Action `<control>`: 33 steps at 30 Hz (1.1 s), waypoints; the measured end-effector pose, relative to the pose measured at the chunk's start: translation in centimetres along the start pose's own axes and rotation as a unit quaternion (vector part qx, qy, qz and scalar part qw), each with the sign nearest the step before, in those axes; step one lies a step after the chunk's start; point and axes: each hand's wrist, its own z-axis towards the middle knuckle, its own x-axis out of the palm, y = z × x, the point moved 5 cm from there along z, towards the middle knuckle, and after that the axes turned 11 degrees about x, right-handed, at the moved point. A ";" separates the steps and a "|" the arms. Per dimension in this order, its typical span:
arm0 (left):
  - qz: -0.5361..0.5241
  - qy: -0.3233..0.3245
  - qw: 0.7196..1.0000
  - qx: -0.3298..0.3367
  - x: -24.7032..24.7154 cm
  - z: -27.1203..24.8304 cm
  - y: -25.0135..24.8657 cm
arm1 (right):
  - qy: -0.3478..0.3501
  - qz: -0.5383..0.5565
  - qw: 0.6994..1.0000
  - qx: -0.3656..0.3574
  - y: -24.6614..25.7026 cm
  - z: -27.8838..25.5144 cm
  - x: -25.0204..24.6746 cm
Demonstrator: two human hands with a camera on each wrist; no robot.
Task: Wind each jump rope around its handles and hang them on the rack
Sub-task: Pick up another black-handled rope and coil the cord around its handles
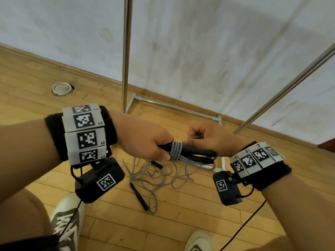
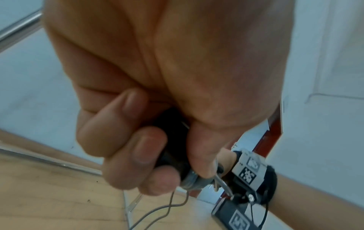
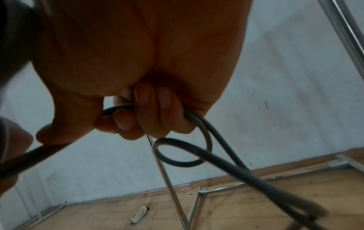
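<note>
My left hand (image 1: pixel 145 142) grips the two black handles (image 1: pixel 192 153) of a jump rope, held together and lying across in front of me. Several turns of grey rope (image 1: pixel 175 150) are wound round them just past my left thumb. In the left wrist view my curled fingers (image 2: pixel 126 140) wrap the black handles (image 2: pixel 173 155). My right hand (image 1: pixel 212 138) holds the loose grey rope (image 3: pixel 197 137) in curled fingers beside the wraps. A second jump rope (image 1: pixel 155 174) lies tangled on the floor below, with its black handle (image 1: pixel 139 196) toward me.
The metal rack stands ahead: an upright pole (image 1: pixel 126 51), a slanted bar (image 1: pixel 290 84) on the right and a base rail (image 1: pixel 172 105) along the wall. A round floor fitting (image 1: pixel 61 88) sits at the left. My shoes (image 1: pixel 67 220) are on the wooden floor.
</note>
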 end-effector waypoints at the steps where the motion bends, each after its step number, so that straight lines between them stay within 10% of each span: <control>1: 0.023 0.011 1.000 -0.008 0.2 0.1 0.0 | -0.003 -0.006 1.000 0.003 0.3 0.0 -0.1; 11: 0.089 -0.030 0.993 -0.076 -0.4 1.2 1.6 | -0.074 0.004 0.995 0.065 2.4 -0.3 -0.5; 24: -0.008 -0.293 0.956 -0.018 -4.4 0.8 2.2 | -0.090 0.232 0.966 0.071 1.9 -0.9 0.5; 33: -0.098 -0.267 0.958 0.038 -4.3 -0.5 1.2 | -0.002 0.246 0.968 0.054 0.3 -1.0 1.1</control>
